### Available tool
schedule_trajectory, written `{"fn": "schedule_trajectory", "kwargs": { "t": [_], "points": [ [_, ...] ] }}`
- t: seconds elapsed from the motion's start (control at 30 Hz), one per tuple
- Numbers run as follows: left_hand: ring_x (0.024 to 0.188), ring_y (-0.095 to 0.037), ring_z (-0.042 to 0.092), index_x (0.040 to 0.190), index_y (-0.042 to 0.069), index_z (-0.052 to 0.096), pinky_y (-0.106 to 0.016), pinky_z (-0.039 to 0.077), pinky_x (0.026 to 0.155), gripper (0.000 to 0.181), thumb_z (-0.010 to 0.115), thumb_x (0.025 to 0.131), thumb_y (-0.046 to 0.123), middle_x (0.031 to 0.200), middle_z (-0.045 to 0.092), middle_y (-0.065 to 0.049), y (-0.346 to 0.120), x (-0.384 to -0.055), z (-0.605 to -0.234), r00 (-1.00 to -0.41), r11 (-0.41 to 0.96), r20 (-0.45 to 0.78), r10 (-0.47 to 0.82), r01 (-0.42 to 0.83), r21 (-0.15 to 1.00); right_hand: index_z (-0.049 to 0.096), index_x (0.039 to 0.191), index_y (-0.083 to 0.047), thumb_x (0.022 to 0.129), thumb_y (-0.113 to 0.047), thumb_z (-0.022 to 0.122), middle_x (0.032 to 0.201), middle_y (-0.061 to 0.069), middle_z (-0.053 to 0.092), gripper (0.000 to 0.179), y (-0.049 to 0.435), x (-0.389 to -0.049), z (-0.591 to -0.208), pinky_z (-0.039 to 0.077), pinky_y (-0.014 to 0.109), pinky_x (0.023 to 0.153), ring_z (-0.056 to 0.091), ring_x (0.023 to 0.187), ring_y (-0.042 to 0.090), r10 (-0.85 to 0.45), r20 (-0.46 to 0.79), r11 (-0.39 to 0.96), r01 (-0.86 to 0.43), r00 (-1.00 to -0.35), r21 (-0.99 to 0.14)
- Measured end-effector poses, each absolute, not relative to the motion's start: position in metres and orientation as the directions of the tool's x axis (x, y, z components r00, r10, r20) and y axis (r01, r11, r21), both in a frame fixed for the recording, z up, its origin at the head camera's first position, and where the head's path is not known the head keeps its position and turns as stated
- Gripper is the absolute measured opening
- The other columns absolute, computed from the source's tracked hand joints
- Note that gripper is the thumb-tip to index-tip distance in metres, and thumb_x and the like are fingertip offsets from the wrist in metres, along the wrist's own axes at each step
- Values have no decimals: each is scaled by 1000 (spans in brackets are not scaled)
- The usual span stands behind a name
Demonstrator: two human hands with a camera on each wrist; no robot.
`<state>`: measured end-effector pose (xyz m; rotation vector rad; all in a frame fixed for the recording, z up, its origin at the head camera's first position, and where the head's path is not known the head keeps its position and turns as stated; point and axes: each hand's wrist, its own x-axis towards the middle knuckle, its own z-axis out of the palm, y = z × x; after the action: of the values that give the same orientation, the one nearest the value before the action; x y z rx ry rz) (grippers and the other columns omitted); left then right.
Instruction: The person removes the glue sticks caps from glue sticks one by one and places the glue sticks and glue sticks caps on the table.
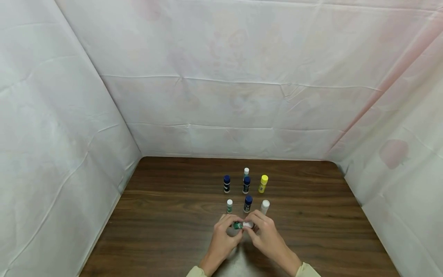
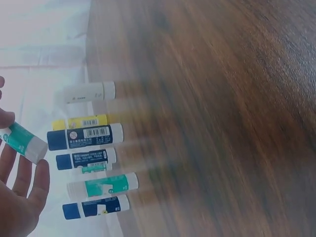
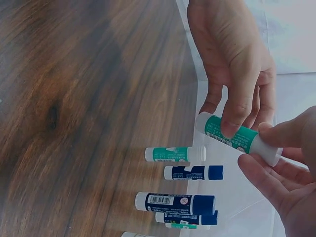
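Observation:
Both of my hands hold one glue stick [image 1: 238, 225] with a green label, tilted in the air near the front row of sticks. With thumb and fingers, my left hand [image 1: 223, 239] grips its labelled body. At the other end my right hand [image 1: 265, 235] pinches the white cap [image 3: 265, 150], which appears to be on the stick. The left wrist view shows the white base [image 2: 36, 149] of the held stick beside the left fingertips. Just beyond the hands stand a green-labelled glue stick [image 1: 229, 206], a navy one [image 1: 247, 204] and a white one [image 1: 265, 207].
Farther back stand two navy glue sticks [image 1: 226, 184] [image 1: 246, 185], a yellow one [image 1: 263, 184] and a white-capped one [image 1: 246, 171] partly hidden behind a navy one. All are upright on the dark wooden table [image 1: 166, 215]. Pale cloth [image 1: 228, 104] hangs around its back and sides.

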<state>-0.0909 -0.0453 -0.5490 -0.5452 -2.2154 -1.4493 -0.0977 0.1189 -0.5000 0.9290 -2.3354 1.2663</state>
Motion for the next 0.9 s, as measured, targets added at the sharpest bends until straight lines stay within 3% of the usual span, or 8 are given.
{"fn": "schedule_trajectory", "kwargs": {
  "t": [0.6,0.9],
  "points": [
    [87,-10,58,97,18,67,-31,53,67,36,74,69,-4,98,65,8,-53,-91,-550,-818,350,555,153,570,743,65,85,-2,68,12,76,91,0,59,24,117,-93,-495,49,14,57,56,69,6,-407,584,370,-711,-703,-598],
    [79,-13,60,94,16,68,-33,53,62,36,76,65,-6,94,67,5,-67,-92,-559,-820,370,565,88,554,746,64,83,-5,65,13,79,90,-1,59,29,121,-95,-491,46,12,55,55,67,5,-370,609,397,-712,-701,-579]
  ]
}}
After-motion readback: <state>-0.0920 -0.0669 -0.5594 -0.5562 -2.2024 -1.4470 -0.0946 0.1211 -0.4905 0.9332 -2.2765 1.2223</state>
